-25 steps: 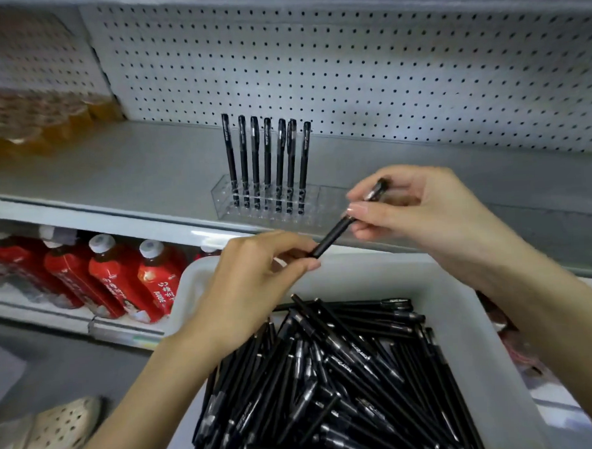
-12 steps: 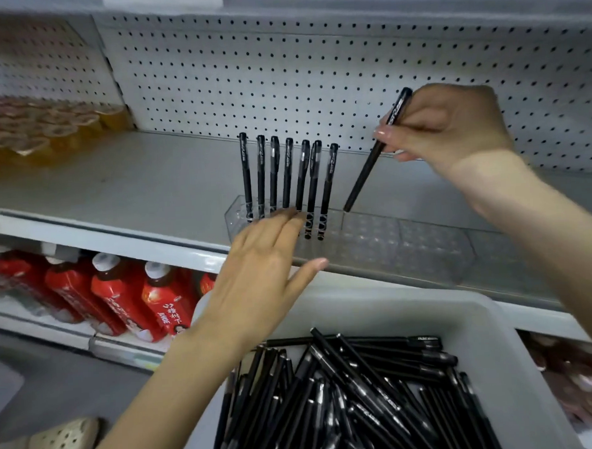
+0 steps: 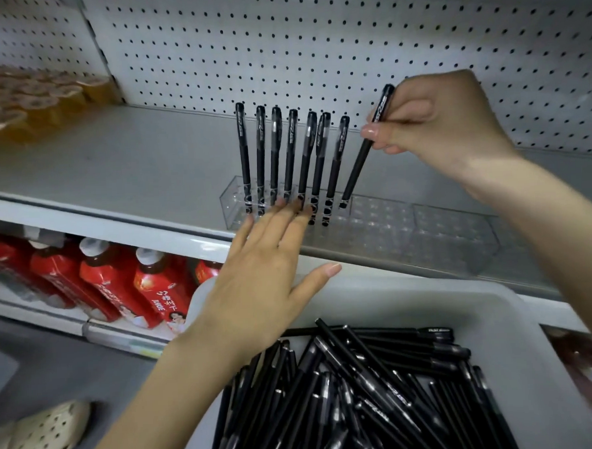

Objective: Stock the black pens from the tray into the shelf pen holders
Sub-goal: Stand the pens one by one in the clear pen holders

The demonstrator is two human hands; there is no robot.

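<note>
1. We see the right hand [image 3: 443, 126] above the grey metal shelf [image 3: 115, 164], its fingers pinching a slim black capped pen [image 3: 360, 167] that tilts, its lower tip at the clear plastic pen holder [image 3: 382, 220].
2. The left hand [image 3: 256, 287] lies flat, fingers straight, thumb spread, fingertips touching the holder's front.
3. White print on the pens is too small for us to read.
4. Seven black pens [image 3: 290, 156] stand in the holder; loose black pens [image 3: 363, 391] lie heaped in the pale grey plastic tray [image 3: 517, 350].

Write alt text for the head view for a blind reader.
A right hand pinches a slanted black pen, tip at a clear shelf holder where seven pens stand. The left hand, fingers straight, touches the holder's front, above a tray of pens.
</note>
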